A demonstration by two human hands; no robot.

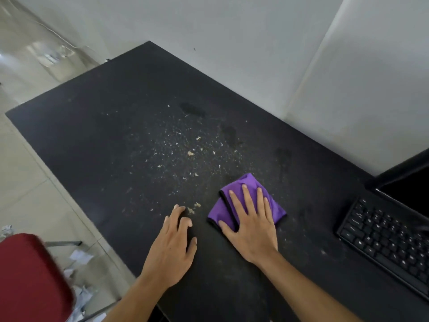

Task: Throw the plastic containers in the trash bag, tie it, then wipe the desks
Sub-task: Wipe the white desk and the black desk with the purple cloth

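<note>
A black desk (97,126) fills most of the view, with pale crumbs and dust (185,149) scattered over its middle. A folded purple cloth (243,184) lies on the desk near the front right. My right hand (250,226) presses flat on the cloth, fingers spread, covering its near half. My left hand (171,247) rests on the bare desk just left of the cloth, fingers curled loosely, holding nothing. A few larger crumbs (193,208) sit right by its fingertips. No trash bag or plastic container is in view.
A black keyboard (385,238) and the corner of a dark screen (411,189) stand at the right edge. White walls run behind the desk. A red chair seat (27,280) is at the lower left, with crumpled paper (79,259) on the tiled floor.
</note>
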